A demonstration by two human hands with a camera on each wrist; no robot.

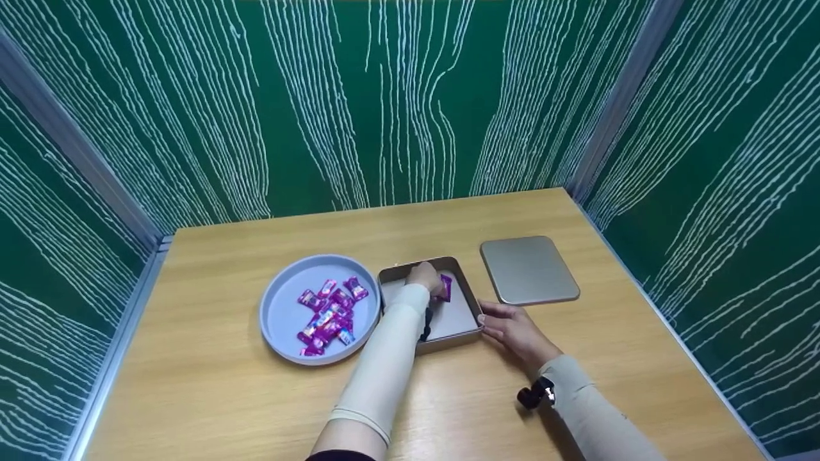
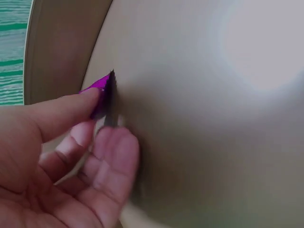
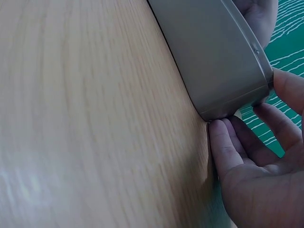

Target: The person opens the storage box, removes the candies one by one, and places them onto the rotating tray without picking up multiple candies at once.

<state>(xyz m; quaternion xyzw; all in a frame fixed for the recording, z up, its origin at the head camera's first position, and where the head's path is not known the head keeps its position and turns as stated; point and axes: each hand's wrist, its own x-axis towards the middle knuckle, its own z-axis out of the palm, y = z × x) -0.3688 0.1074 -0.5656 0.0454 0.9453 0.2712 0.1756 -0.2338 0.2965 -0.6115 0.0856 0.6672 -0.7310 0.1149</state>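
Note:
My left hand [image 1: 424, 276] reaches into a square metal tin [image 1: 448, 339]. Between its thumb and fingers it pinches a purple-wrapped candy [image 2: 100, 90], close above the tin's floor; the same candy [image 1: 446, 288] shows beside the hand in the head view. At the tin's near right corner is my right hand [image 1: 522, 336], gripping the wall with thumb and fingertips. The right wrist view shows its fingers against the tin's corner [image 3: 223, 61]. To the left, a round pale tray [image 1: 282, 339] holds several purple-wrapped candies [image 1: 330, 320] in a loose pile.
A flat square metal lid [image 1: 530, 270] lies on the wooden table [image 1: 211, 403], right of the tin. The tray stands close beside the tin's left wall. Green panels [image 1: 410, 102] with white streaks rise behind and at both sides.

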